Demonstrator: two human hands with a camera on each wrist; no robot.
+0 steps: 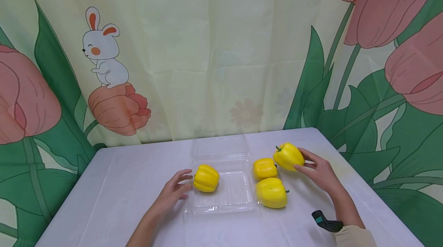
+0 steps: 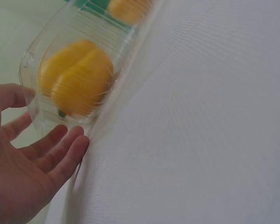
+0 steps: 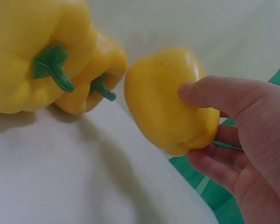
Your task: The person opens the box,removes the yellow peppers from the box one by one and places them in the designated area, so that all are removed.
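A yellow bell pepper (image 1: 289, 156) is gripped by my right hand (image 1: 320, 172), thumb on its near side and fingers behind, as the right wrist view shows. Its green stem points up and left in the head view. A clear plastic clamshell box (image 1: 233, 197) lies with its lid (image 1: 219, 146) folded back. Inside, at the left, sits another yellow pepper (image 1: 206, 178). My left hand (image 1: 173, 189) is at the box's left wall, fingers spread and slightly bent; in the left wrist view the fingertips (image 2: 79, 144) are right at the box's corner.
Two more yellow peppers, one farther back (image 1: 265, 169) and one nearer (image 1: 272, 193), rest on the white-covered table (image 1: 114, 201) right of the box. A patterned curtain (image 1: 214, 47) hangs behind the table. A dark band (image 1: 326, 222) sits at my right wrist.
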